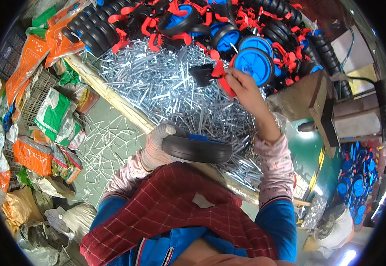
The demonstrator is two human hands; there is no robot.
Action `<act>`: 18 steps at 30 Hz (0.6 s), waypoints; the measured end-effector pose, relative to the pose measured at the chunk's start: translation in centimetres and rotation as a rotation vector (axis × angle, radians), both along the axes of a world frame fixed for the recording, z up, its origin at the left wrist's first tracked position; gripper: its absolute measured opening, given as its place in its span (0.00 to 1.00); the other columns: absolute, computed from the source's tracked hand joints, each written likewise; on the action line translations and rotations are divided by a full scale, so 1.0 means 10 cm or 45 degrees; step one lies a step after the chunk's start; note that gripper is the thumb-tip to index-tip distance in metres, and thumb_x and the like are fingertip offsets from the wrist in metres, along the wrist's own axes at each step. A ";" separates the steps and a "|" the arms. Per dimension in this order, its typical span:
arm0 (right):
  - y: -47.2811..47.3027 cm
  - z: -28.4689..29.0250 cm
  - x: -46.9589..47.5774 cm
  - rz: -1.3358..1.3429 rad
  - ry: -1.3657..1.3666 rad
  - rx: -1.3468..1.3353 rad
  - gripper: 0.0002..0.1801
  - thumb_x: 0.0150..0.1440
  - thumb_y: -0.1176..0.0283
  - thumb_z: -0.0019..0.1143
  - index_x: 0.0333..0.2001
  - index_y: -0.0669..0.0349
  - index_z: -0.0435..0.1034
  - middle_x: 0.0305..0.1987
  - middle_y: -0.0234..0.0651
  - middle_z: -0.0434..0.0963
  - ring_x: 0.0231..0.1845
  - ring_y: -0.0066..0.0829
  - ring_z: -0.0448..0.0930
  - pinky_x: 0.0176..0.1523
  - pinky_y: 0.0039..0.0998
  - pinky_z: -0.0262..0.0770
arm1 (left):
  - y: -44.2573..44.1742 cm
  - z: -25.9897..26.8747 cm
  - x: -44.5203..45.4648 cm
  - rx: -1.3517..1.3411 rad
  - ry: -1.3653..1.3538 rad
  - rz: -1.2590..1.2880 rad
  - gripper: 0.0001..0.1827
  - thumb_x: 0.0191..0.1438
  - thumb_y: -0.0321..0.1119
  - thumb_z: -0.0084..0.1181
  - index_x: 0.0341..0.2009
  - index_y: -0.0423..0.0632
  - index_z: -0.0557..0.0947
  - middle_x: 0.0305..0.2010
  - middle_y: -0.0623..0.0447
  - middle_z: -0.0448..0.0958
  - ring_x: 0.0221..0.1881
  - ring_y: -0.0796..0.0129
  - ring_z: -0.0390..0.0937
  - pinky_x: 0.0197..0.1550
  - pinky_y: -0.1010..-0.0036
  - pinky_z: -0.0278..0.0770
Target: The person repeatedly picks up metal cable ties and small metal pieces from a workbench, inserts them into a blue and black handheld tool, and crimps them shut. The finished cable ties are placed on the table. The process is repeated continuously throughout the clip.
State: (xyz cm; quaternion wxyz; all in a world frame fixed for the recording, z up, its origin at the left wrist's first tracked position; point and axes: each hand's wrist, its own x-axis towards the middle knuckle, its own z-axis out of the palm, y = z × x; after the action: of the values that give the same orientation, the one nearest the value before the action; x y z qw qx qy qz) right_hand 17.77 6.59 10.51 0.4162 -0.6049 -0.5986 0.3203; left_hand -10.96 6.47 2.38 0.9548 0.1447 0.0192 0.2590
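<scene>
My left hand (158, 146), in a knitted glove, grips a black-tyred wheel (198, 149) near my lap; a bit of its blue hub shows along the top. My bare right hand (241, 84) holds a red plastic lever part (225, 83) joined to a black plastic bracket (202, 75). Both hands are over a worktable heaped with loose metal pins (166, 83). Just past my right hand lies a blue wheel with a black tyre (253, 66), among more wheels and red and black parts.
A pale wooden rail (113, 94) edges the pile on the left. A machine with a wooden board (322, 109) stands at the right. Plastic sacks (55, 113) and crates lie at the left, white strips (103, 146) litter the floor, and blue wheels (358, 186) are heaped lower right.
</scene>
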 end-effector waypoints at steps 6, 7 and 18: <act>-0.95 -0.09 -0.08 -0.082 0.441 -0.166 0.17 0.70 0.65 0.44 0.53 0.64 0.73 0.30 0.26 0.79 0.23 0.12 0.70 0.26 0.18 0.67 | -0.10 0.16 0.16 -0.055 0.167 -0.169 0.12 0.56 0.38 0.60 0.38 0.43 0.79 0.37 0.42 0.78 0.38 0.53 0.80 0.43 0.62 0.84; -1.02 -0.10 -0.07 -0.077 0.382 -0.146 0.17 0.70 0.66 0.45 0.53 0.65 0.73 0.30 0.26 0.79 0.23 0.12 0.71 0.26 0.18 0.67 | -0.12 0.13 0.17 0.041 0.380 -0.089 0.14 0.54 0.39 0.59 0.36 0.40 0.80 0.35 0.41 0.79 0.36 0.50 0.80 0.43 0.58 0.83; -1.33 -0.08 -0.11 0.162 -0.126 0.218 0.14 0.66 0.67 0.51 0.45 0.69 0.72 0.35 0.47 0.77 0.35 0.51 0.78 0.40 0.39 0.76 | 0.07 0.37 0.49 0.323 0.317 -0.320 0.27 0.51 0.45 0.68 0.45 0.37 0.76 0.46 0.42 0.80 0.47 0.58 0.80 0.53 0.66 0.78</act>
State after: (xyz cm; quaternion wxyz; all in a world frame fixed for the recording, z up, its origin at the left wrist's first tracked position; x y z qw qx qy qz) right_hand 16.62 -6.70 9.73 0.4152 -0.5431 -0.6806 0.2635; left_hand -6.03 7.16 6.09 0.9440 0.2958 0.0860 0.1183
